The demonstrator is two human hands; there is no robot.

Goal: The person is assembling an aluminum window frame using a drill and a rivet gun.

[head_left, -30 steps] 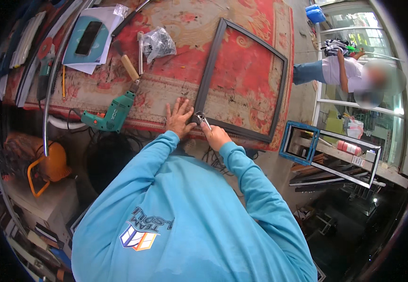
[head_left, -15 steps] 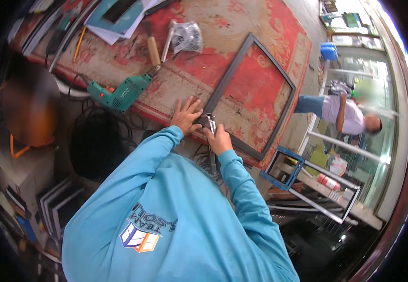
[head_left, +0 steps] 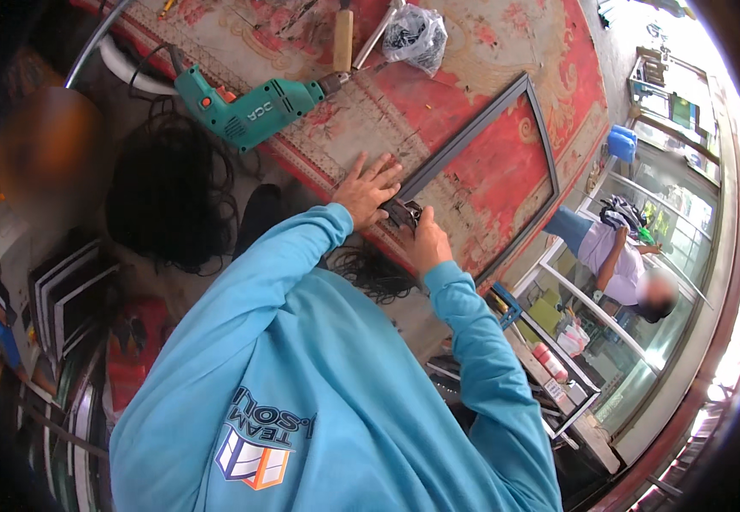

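A dark grey rectangular frame lies on the table, its near corner at my hands. My left hand rests with fingers spread on the table edge beside that corner, thumb toward it. My right hand is closed round a silver metal hand tool, whose head is at the frame's corner. Most of the tool is hidden by the hand, so its exact kind does not show.
A green power drill lies at the table's left edge, its cord trailing off. Past its tip are a wooden block and a clear bag of small dark pieces. Another person stands at right, near glazed frames.
The view has shifted, so the table sits higher and the drill looks nearer. The tool's long shank, visible before below my right hand, no longer shows. My left hand stays spread by the corner.
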